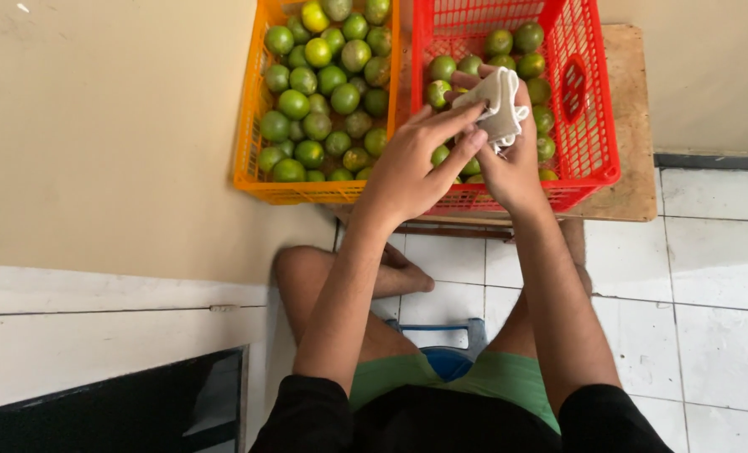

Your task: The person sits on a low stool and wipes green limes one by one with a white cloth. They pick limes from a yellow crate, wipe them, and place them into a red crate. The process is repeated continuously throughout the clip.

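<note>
My right hand [515, 155] grips a bunched off-white cloth [497, 101] above the red crate [596, 126]. My left hand [411, 164] reaches across from the left, its fingers stretched out and touching the cloth and the right hand. Whether a fruit sits inside the cloth is hidden. Green limes [521, 46] lie in the red crate beneath the hands. To the left, the orange crate [248, 134] is filled with several green limes [328, 84].
Both crates rest on a low wooden board [634, 180] against a beige wall [114, 126]. My bare legs and feet [399, 277] are below, on white floor tiles [709, 277]. A blue stool [445, 356] sits under me. A dark panel [122, 411] is at lower left.
</note>
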